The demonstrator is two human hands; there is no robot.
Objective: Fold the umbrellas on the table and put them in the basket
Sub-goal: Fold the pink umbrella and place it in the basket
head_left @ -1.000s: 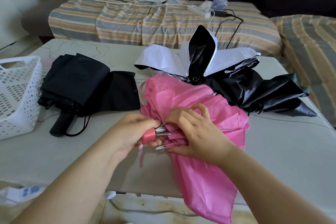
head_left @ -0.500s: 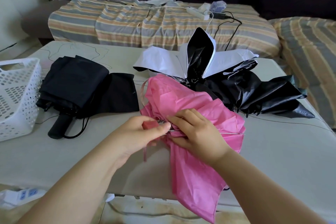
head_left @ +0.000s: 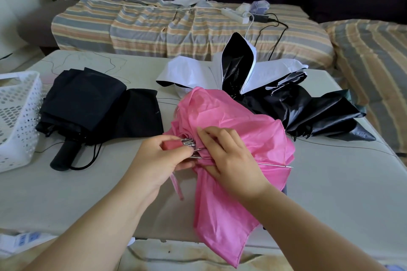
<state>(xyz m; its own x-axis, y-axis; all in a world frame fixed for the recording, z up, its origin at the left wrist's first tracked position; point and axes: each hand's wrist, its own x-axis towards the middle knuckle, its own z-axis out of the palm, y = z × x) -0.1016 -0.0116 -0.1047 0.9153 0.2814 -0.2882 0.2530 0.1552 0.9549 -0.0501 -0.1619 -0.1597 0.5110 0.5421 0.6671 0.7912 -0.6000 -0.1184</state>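
A collapsed pink umbrella (head_left: 237, 130) lies in the middle of the pale table (head_left: 330, 193), its loose canopy hanging over the near edge. My left hand (head_left: 158, 160) grips its pink handle and the bunched metal ribs. My right hand (head_left: 231, 156) lies on the pink cloth beside the ribs, its curled fingers gathering the fabric. A black umbrella (head_left: 88, 105) with a black handle rests folded flat at the left. Behind the pink one sprawls a white-and-black umbrella (head_left: 264, 86), unfolded. A white perforated basket (head_left: 17, 116) stands at the table's left edge.
A striped sofa cover (head_left: 176, 28) runs behind the table, with a white power strip (head_left: 235, 14) and black cables on it. A striped cushion (head_left: 374, 55) sits at the right. A white-and-blue box (head_left: 22, 240) lies on the floor at the lower left.
Both hands and the pink umbrella's handle end have moved slightly away from me on the table. My left hand has closed further over the handle and ribs.
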